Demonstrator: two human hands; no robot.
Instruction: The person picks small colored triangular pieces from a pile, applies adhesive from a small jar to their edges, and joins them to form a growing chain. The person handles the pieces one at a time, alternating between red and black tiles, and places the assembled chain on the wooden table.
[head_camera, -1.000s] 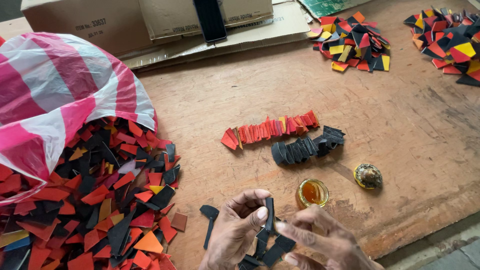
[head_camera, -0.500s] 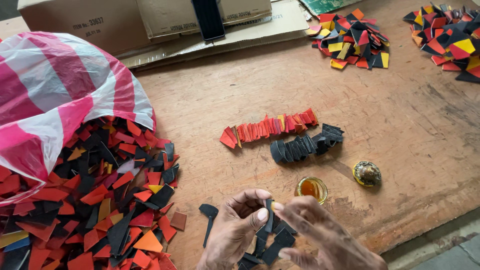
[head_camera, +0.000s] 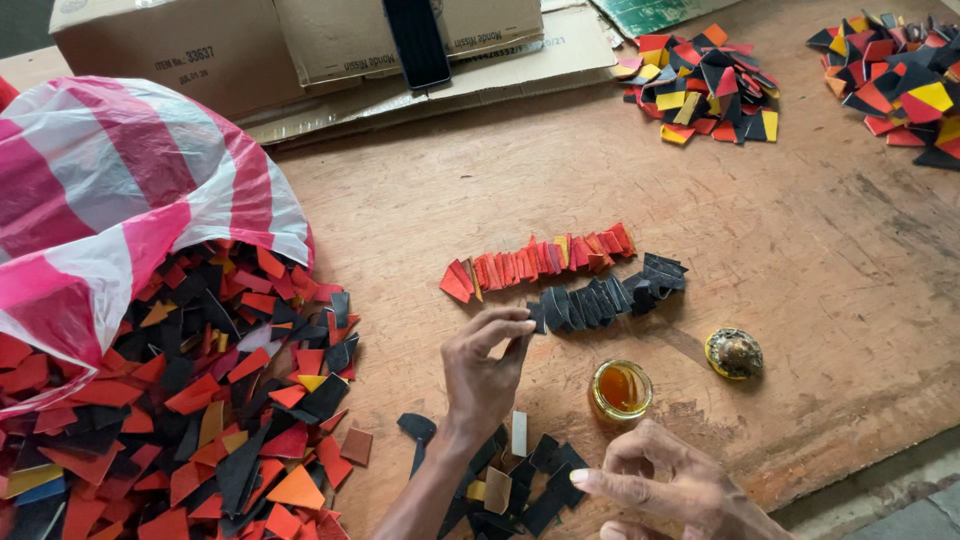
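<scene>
Worn wooden counter (head_camera: 800, 300) held scraps. Left hand (head_camera: 485, 365), nearer, pinched a black piece onto the left end of the black row (head_camera: 610, 298), running rightward; right hand (head_camera: 670, 485) hovered loosely curled, lower right.

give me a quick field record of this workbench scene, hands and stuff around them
surface: worn wooden table
left hand: fingertips at the left end of the black row
right hand: low by the table edge, nothing visibly held
red row: overlapped pieces just behind the black row
open jar: amber contents, lid beside it
loose black pieces: between the hands
big pile: spilling from striped bag
</scene>
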